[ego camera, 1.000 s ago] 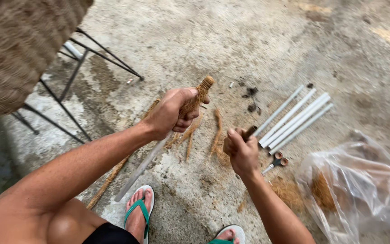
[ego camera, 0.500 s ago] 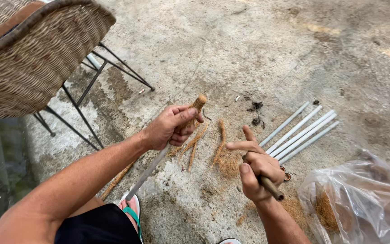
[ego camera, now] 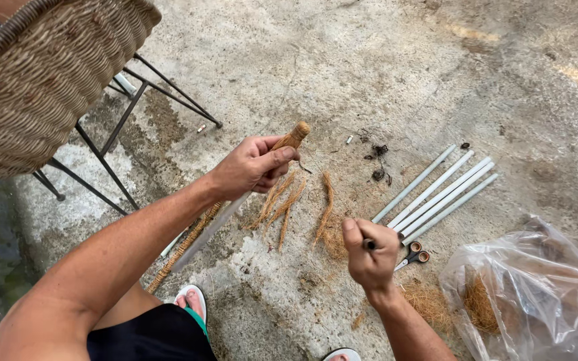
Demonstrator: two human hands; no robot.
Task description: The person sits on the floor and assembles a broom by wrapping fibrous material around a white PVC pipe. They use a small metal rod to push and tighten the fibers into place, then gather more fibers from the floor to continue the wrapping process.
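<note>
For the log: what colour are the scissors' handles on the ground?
Orange-brown rings on the scissors, clearest in the head view, beside the right hand.

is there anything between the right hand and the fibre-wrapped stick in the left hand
Nothing visible. The right hand and the stick in the left hand are apart with open air between; fibre bundles lie on the ground below.

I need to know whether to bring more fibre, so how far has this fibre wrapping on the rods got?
Done, it seems: one fibre-wrapped rod lies on the concrete. In hand: the left hand grips a pale rod wrapped only at its tip, while the right hand is closed on a small dark tool. Left: five bare white rods, fibre bundles and more fibre in the plastic bag.
</note>
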